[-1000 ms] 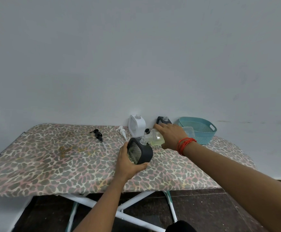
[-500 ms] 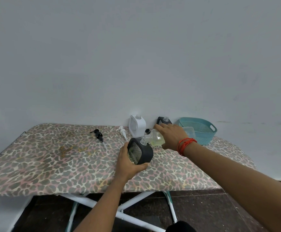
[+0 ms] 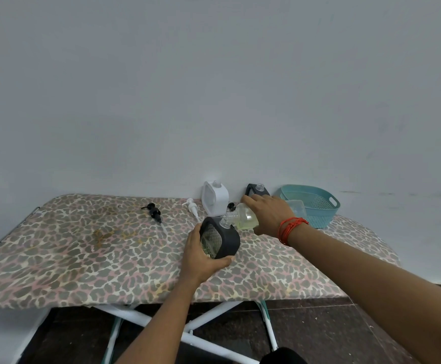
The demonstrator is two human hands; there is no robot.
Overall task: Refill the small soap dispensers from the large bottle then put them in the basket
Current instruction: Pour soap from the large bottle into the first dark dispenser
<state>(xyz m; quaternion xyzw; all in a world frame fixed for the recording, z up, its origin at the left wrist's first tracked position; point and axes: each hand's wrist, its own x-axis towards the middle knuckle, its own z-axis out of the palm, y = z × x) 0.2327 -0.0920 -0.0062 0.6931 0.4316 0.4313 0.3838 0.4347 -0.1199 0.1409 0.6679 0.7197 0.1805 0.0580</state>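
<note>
Left hand (image 3: pixel 201 254) gripping black dispenser (image 3: pixel 220 241), right hand (image 3: pixel 268 214) clasping tilted large bottle (image 3: pixel 244 219), neck at dispenser's mouth

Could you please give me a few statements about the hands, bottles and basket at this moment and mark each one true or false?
1. The right hand tips the clear refill bottle so its neck meets the top of the black dispenser. True.
2. The left hand is resting flat on the table. False: it grips the black dispenser by its side.
3. The white dispenser stands at the back by the wall with no pump on it. True.
4. The black pump head is screwed onto a bottle. False: it lies loose on the leopard-print table.
5. The teal basket already holds a dispenser. False: none is visible in it.
</note>
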